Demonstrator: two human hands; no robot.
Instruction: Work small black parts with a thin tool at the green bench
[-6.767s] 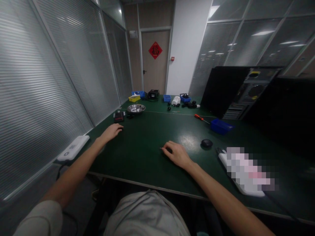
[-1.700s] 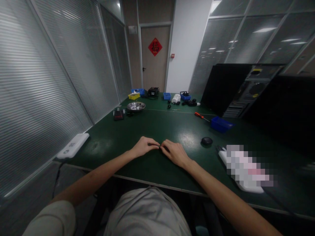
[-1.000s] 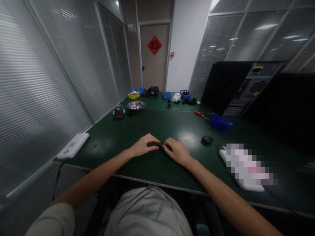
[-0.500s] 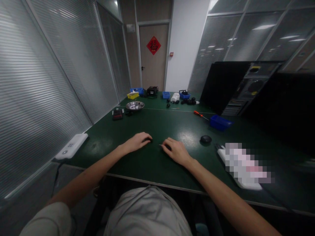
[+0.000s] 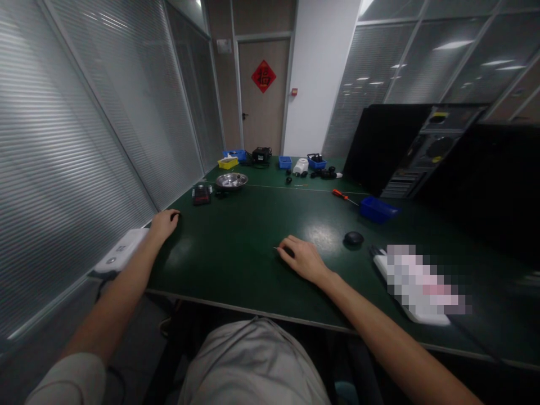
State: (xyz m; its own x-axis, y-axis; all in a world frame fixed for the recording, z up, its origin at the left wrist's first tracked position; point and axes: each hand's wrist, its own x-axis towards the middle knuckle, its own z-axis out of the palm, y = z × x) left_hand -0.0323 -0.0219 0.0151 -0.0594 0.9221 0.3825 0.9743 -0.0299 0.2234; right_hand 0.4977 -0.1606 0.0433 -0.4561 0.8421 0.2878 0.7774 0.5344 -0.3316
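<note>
My left hand [image 5: 165, 226] is over the left side of the green table, just beyond the white box-like device [image 5: 123, 247]. Its fingers are curled round a small black object [image 5: 176, 215], too dark to name. Near the middle of the table, my right hand [image 5: 301, 257] rests with thumb and fingertips pinched together. From that pinch a short, thin, pale pin-like piece [image 5: 275, 248] sticks out to the left. A round black object [image 5: 353, 239] lies on the table to the right of my right hand.
A metal dish [image 5: 232, 181] with small parts stands at the back left, near a black and red case [image 5: 202, 195]. An orange-handled screwdriver [image 5: 340, 195] lies by a blue bin [image 5: 378, 209]. Small bins line the far end; a computer case [image 5: 426, 149] stands right.
My left hand has moved from the middle of the table out to the left, with the small black object in its fingers. My right hand has stayed in place.
</note>
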